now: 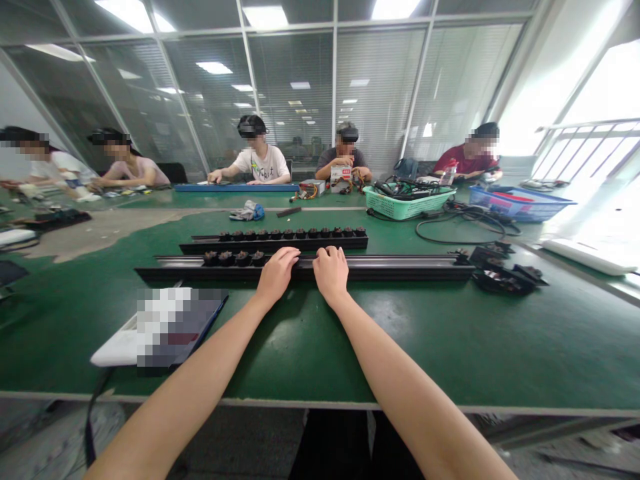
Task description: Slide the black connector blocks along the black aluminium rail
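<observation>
We rest both hands on the long black rail (395, 271) that lies lengthwise across the green bench (400, 360). Our left hand (278, 272) and right hand (331, 272) sit near its middle, a short gap between them, fingers curled over its upper edge; we cannot tell whether either grips the rail or a small part within it. Left of our left hand, four round black parts (243, 258) sit along the long black rail. Just beyond it we see a shorter black rail (310, 244) bearing a row of similar pieces (289, 234). At its right end lie loose black parts (505, 279); farther beyond is a green basket (407, 207).
</observation>
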A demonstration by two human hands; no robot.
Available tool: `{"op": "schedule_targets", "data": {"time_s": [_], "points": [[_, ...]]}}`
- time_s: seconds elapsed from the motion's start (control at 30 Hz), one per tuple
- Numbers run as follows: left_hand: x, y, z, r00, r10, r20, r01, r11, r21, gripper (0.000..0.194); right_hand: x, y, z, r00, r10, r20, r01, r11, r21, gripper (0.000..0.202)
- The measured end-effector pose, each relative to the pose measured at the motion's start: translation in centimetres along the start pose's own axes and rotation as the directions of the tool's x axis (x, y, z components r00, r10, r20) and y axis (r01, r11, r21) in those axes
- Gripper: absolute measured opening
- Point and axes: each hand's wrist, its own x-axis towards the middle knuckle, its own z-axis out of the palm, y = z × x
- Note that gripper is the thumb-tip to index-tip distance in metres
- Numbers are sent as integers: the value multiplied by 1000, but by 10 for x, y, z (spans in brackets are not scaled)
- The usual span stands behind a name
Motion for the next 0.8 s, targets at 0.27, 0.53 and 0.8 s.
{"op": "schedule_targets", "data": {"time_s": [0.27,0.53,0.8], "points": [[0,1,-1,1000,-11,-3,11,1000,-11,27,-1,2,-2,1000,4,0,-4,1000,4,27],[-1,1,-1,1000,-17,-1,17,1000,-19,27,-1,1,-4,1000,14,22,-14,1000,-12,29],[0,2,-1,1000,-6,0,6,1000,-7,27,0,2,-4,1000,6,5,-6,1000,-22,29]]}}
